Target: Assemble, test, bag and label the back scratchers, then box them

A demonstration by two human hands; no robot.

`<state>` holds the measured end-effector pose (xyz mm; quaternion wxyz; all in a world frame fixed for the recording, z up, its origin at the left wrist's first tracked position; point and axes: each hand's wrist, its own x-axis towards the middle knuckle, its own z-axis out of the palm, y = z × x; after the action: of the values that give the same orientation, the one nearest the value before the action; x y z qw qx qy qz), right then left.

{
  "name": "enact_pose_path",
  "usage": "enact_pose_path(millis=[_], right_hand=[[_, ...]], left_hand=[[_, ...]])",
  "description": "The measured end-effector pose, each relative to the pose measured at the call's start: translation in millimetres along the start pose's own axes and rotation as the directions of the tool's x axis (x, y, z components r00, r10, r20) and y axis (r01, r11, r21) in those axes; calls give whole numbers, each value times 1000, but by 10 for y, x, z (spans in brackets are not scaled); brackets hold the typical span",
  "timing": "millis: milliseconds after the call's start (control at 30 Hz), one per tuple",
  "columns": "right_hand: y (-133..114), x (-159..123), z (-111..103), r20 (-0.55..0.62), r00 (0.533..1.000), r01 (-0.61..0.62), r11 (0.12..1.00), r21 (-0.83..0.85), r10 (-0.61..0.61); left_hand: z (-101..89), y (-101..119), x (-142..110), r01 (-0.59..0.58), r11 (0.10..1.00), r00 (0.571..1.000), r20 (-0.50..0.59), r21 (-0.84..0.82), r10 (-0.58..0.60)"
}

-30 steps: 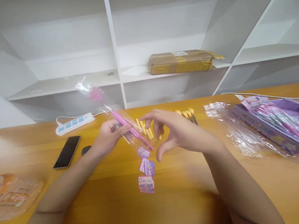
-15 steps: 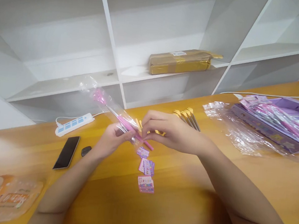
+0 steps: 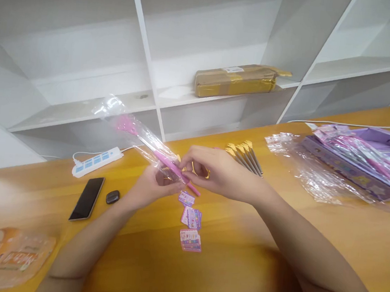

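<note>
My left hand (image 3: 150,188) is closed on a pink pen (image 3: 165,162) that lies inside a clear plastic sleeve (image 3: 124,120), pointing up to the left. My right hand (image 3: 216,174) pinches the lower end of the same pen and sleeve, fingers together. Both hands hover just above the orange wooden table (image 3: 240,243). Directly below them lie three small pink sticker packs (image 3: 191,217). Yellow sticks (image 3: 196,168) lie behind my right hand, mostly hidden.
A black phone (image 3: 87,198), a small dark object (image 3: 112,197) and a white power strip (image 3: 97,161) lie left. Gold-tipped pens (image 3: 246,155) sit behind my right hand. A purple box of wrapped pens (image 3: 360,161) is right. White shelves hold a brown parcel (image 3: 236,80). An orange packet (image 3: 5,256) lies bottom left.
My right hand came from open and hovering to pinching the pen's lower end. The sleeve's top end swung a little further left.
</note>
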<state>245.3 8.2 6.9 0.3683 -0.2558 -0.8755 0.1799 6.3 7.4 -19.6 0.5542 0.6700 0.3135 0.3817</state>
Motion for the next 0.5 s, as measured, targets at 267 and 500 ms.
enact_pose_path(millis=[267, 500], right_hand=[[-6, -3, -80, -30, 992, -120, 991, -52, 119], [32, 30, -80, 179, 969, -179, 983, 45, 168]], left_hand=[[-41, 61, -7, -19, 998, 1000, 6, 62, 18], [-23, 89, -57, -17, 996, 999, 36, 85, 14]])
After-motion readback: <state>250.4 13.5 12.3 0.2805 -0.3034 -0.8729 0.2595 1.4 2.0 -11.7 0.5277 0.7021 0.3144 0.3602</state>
